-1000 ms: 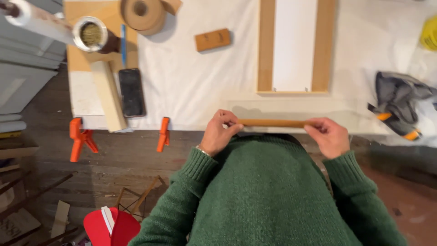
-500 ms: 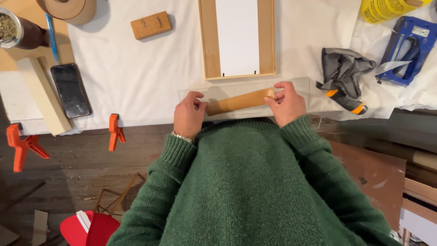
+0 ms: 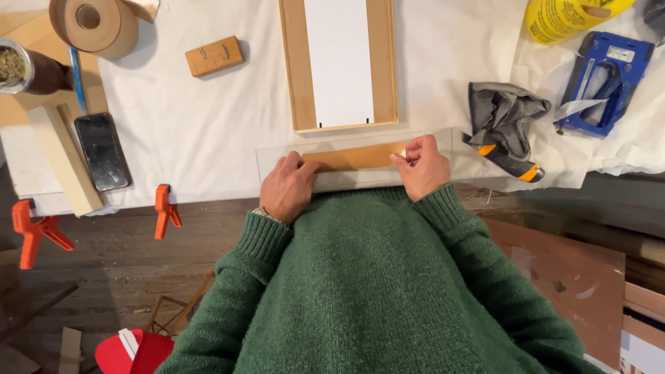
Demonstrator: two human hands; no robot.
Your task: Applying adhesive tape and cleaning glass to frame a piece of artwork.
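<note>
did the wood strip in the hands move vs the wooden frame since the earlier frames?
Cannot tell for certain. The camera itself shifted. The wood strip lies just below the wooden frame's bottom edge throughout, between left hand and right hand.

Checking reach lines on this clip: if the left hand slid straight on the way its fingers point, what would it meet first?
The left hand points up the table and slightly right. Past the wooden strip it already touches, it would probably meet the lower rail of the wooden frame first, though depth is hard to judge.
</note>
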